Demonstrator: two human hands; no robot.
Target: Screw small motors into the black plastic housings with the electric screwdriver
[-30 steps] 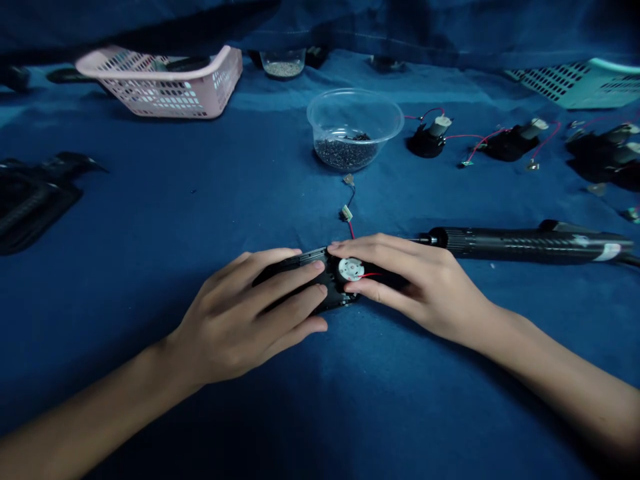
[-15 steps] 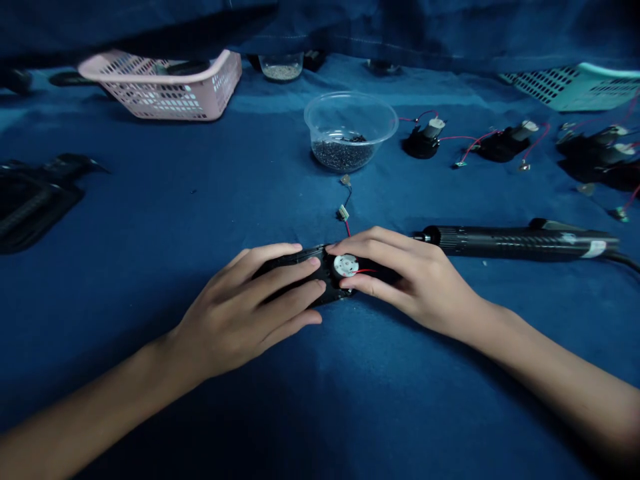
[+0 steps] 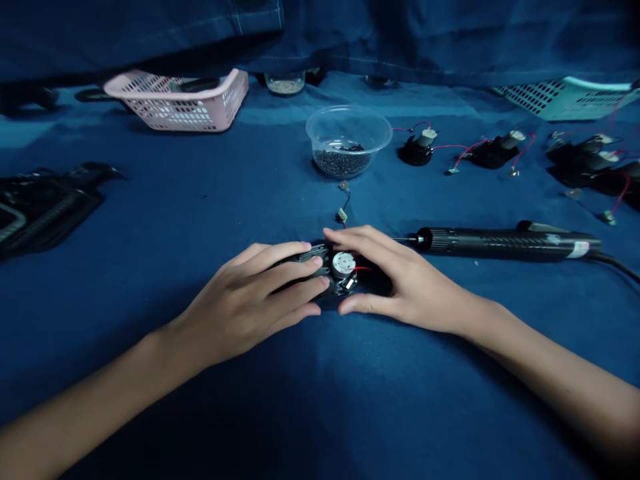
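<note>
My left hand [image 3: 255, 297] lies over a black plastic housing [image 3: 323, 252], its fingers spread along the top and holding it against the cloth. A small round motor [image 3: 343, 265] with a pale end and a red wire stands at the housing's right end. Around that end my right hand [image 3: 400, 277] curves, thumb and fingers apart on either side of the motor. It holds nothing that I can see. Beyond the fingers lies a small connector [image 3: 341, 215] on a thin lead. Part of the housing is hidden under my left hand.
A black electric screwdriver [image 3: 505, 241] lies to the right, its bit toward my right hand. A clear bowl [image 3: 349, 143] of small dark pieces stands ahead. Several wired motor units [image 3: 417, 150] sit at back right. Pink [image 3: 185, 112] and green baskets [image 3: 575, 100] stand behind; black parts [image 3: 55, 200] lie left.
My right thumb and fingers have spread away from the motor, the thumb moving toward me. My left hand stays on the housing. The view has shifted slightly.
</note>
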